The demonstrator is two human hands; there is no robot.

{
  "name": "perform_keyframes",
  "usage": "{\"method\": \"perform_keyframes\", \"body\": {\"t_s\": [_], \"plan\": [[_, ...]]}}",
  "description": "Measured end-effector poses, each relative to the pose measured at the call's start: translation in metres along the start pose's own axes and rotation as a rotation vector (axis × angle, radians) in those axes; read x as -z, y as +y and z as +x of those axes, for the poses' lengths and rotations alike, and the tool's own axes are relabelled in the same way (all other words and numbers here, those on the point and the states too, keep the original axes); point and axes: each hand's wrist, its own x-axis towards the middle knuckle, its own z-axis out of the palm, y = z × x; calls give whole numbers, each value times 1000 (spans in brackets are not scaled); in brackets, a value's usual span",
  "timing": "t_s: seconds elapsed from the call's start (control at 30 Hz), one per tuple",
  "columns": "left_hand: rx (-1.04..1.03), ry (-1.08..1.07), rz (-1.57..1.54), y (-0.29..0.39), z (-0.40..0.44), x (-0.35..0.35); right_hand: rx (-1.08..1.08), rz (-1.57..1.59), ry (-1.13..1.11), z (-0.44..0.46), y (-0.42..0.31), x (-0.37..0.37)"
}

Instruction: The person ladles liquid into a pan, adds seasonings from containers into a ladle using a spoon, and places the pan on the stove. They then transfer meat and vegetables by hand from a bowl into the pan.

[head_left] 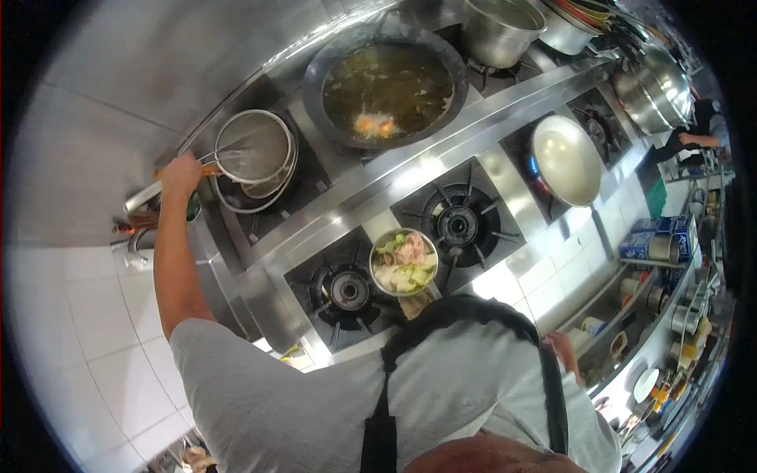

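Observation:
My left hand (181,175) is closed round the handle of a round wire-mesh strainer (256,142). The strainer rests over a pot (251,210) on the back-left burner, and what lies under the mesh is partly hidden. My right hand (561,351) hangs by my side, half covered by my body, and its fingers do not show clearly. Right of the strainer, a large dark wok (314,88) holds oil, with a few orange-golden pieces (374,126) bubbling near its close edge. Before my chest, a metal bowl (374,277) of cut leafy vegetables and pink pieces stands between two front burners.
A pale pan (585,183) sits over a blue flame at front right. Stockpots (498,35) stand at the back right, near stacked steel pots (654,91). A shelf (631,315) with containers runs along the right. Another person's arm (700,140) shows at far right.

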Motion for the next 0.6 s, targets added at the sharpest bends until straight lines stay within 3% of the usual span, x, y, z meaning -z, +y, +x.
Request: {"method": "perform_keyframes", "body": {"t_s": [0.03, 0.1, 0.2, 0.27, 0.3, 0.37, 0.4, 0.47, 0.53, 0.6], "plan": [[-10, 9, -33, -9, -15, -3, 4, -5, -13, 6, -1, 0], [-20, 27, -62, -32, -38, -16, -294, 375, 82, 16, -44, -8], [-15, 181, -131, -77, -69, -64, -186, 451, -86, 63, -19, -5], [272, 44, -1015, -91, -85, -82, -282, 353, -39, 63, -49, -5], [265, 46, -1013, -93, -89, -85, -285, 276, 52, 32, -104, -12], [171, 342, -806, -91, -96, -84, -281, 277, 38, 42, -104, -7], [168, 344, -808, -76, -106, -65, -278, 269, 21, 45, -102, -3], [228, 89, -1063, -21, -126, -5, -231, 258, 38, 38, -112, 2], [90, 55, -1304, 11, -101, -13, -231, 275, 32, 41, -111, 6], [73, -106, -1563, 82, -117, 24, -230, 324, 20, 45, -102, 6]]}}
